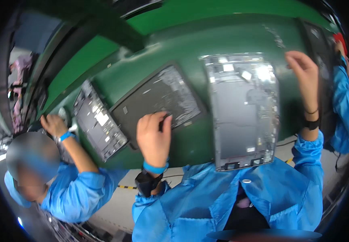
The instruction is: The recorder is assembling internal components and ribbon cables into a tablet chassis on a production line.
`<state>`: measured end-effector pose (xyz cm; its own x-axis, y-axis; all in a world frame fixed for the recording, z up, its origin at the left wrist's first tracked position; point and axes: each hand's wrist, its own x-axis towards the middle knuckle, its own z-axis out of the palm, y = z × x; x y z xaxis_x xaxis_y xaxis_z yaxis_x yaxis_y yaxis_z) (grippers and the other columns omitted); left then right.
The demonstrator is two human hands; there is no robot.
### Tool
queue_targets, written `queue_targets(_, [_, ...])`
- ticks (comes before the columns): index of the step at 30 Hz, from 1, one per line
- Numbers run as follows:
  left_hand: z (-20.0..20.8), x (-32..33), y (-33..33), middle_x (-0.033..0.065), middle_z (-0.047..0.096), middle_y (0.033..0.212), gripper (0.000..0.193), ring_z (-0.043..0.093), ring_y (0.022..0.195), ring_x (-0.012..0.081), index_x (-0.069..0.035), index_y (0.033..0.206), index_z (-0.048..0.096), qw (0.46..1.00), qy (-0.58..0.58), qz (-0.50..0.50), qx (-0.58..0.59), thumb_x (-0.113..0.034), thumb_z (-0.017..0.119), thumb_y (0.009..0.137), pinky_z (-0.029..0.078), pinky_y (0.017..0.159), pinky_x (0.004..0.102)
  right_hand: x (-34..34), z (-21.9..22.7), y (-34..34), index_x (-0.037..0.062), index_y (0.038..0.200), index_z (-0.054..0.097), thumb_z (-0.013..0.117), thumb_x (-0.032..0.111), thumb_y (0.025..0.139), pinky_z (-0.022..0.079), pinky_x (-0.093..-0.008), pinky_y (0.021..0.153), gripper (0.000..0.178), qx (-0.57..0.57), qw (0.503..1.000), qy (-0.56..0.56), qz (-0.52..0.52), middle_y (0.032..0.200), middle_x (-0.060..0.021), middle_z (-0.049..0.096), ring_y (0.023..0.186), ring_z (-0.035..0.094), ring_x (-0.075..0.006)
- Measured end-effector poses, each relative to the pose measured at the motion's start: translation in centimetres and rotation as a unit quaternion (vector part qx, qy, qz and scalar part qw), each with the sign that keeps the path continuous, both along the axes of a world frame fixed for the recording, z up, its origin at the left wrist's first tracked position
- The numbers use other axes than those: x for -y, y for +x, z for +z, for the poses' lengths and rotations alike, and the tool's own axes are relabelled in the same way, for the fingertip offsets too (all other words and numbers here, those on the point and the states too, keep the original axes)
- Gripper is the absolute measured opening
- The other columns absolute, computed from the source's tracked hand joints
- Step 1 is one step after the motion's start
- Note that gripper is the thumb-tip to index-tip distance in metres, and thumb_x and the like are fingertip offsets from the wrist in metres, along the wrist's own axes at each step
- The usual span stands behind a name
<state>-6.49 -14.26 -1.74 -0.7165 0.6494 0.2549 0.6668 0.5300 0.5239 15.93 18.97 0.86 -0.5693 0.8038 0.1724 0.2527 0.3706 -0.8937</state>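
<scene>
An opened laptop chassis (234,121) with a large grey panel and exposed parts along its right side lies before me, its near edge close to my jacket. To its left, my left hand (153,137) is over a dark flat tray (136,115). Its thumb and fingers close on a small dark piece (162,122). Many small clear and silvery bits (174,90) cover the tray's right part. My right hand (307,74) is raised past the chassis's far right corner, fingers pinched. Whatever is between those fingertips is too small and blurred to name. Small silvery parts (279,39) lie just beyond it.
A second opened chassis (100,121) lies at the left, beside a co-worker (75,189) whose hand (54,125) rests near the bench edge. Dark flat panels (319,48) stand at the right, with another person's blue sleeve (342,105) beyond. The bench top (182,42) is green.
</scene>
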Motion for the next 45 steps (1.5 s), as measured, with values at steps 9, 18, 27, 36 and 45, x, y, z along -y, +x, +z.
queue_targets(9, [0.9, -0.4, 0.3, 0.0132, 0.067, 0.088, 0.005, 0.064, 0.076, 0.0274, 0.001, 0.084, 0.064, 0.998, -0.045, 0.003, 0.054, 0.002, 0.068, 0.082, 0.05, 0.068, 0.0339, 1.9, 1.1, -1.3, 0.0028, 0.084, 0.07, 0.073, 0.006, 0.081, 0.049, -0.0245, 0.072, 0.005, 0.062, 0.992, -0.044, 0.103, 0.091, -0.0056, 0.067, 0.083, 0.063, -0.0119])
queue_targets(18, [2.0, -7.6, 4.8, 0.0175, 0.068, 0.095, 0.014, 0.067, 0.08, 0.0174, 0.007, 0.099, 0.061, 0.877, 0.281, -0.139, 0.365, 0.011, 0.062, 0.087, 0.056, 0.072, 0.0278, 1.5, 0.3, -2.8, 0.0025, 0.084, 0.068, 0.074, 0.01, 0.08, 0.048, -0.0263, 0.063, 0.011, 0.158, 0.983, 0.018, 0.088, 0.088, -0.0036, 0.06, 0.071, 0.058, -0.0105])
queue_targets(27, [0.6, -9.0, 6.5, 0.012, 0.067, 0.097, 0.021, 0.064, 0.078, 0.0125, 0.004, 0.105, 0.068, 0.851, 0.267, -0.141, 0.43, 0.009, 0.066, 0.085, 0.051, 0.069, 0.0239, 1.7, 0.7, -2.8, 0.0015, 0.098, 0.067, 0.064, 0.014, 0.085, 0.042, -0.0276, 0.048, 0.018, 0.109, 0.976, -0.187, 0.023, 0.069, -0.0005, 0.059, 0.059, 0.053, -0.0048])
queue_targets(36, [0.0, -8.7, 6.2, 0.0139, 0.063, 0.103, 0.017, 0.064, 0.086, 0.017, 0.006, 0.106, 0.063, 0.864, 0.247, -0.158, 0.409, 0.008, 0.061, 0.089, 0.056, 0.071, 0.0276, 3.6, 1.4, -3.5, 0.0036, 0.094, 0.069, 0.066, 0.007, 0.081, 0.046, -0.0282, 0.052, 0.014, 0.127, 0.99, 0.059, 0.026, 0.085, -0.006, 0.064, 0.056, 0.056, -0.0136])
queue_targets(45, [0.0, -8.6, 6.3, 0.0148, 0.063, 0.103, 0.018, 0.064, 0.087, 0.0174, 0.007, 0.106, 0.063, 0.871, 0.247, -0.175, 0.387, 0.01, 0.061, 0.088, 0.055, 0.072, 0.0273, 3.8, 2.2, -3.4, 0.0027, 0.088, 0.066, 0.071, 0.004, 0.078, 0.052, -0.0362, 0.059, 0.011, 0.214, 0.945, 0.233, 0.081, 0.09, -0.0119, 0.063, 0.07, 0.064, -0.0299])
